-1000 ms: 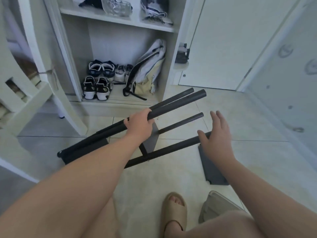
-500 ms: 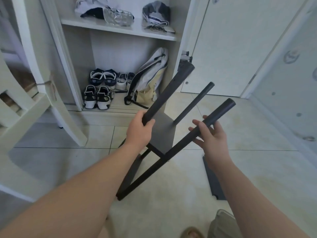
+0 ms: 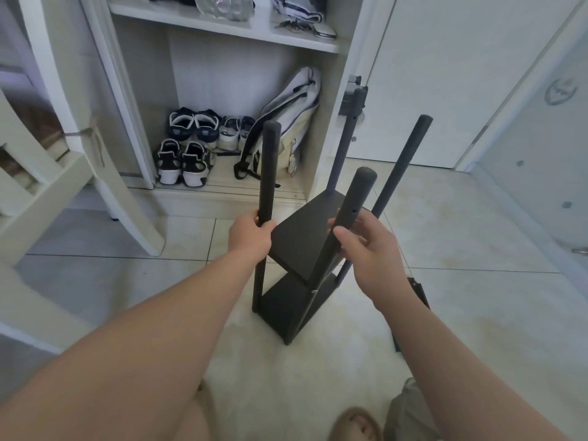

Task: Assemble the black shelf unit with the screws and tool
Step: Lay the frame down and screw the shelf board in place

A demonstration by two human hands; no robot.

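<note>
Hands [image 3: 251, 235] on upright shelf unit [image 3: 299, 249]

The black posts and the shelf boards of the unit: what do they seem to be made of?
Posts: probably metal tube with a matte, slightly grainy black coating; they are thin, round, and one shows small drilled holes. Shelf boards: likely laminated wood board, matte black; flat faces with thick square edges. Neither is certain from the look alone.

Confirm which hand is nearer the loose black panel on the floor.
Right. Right hand grips the right post, close to the loose black panel; left hand grips the left post, farther across.
</note>
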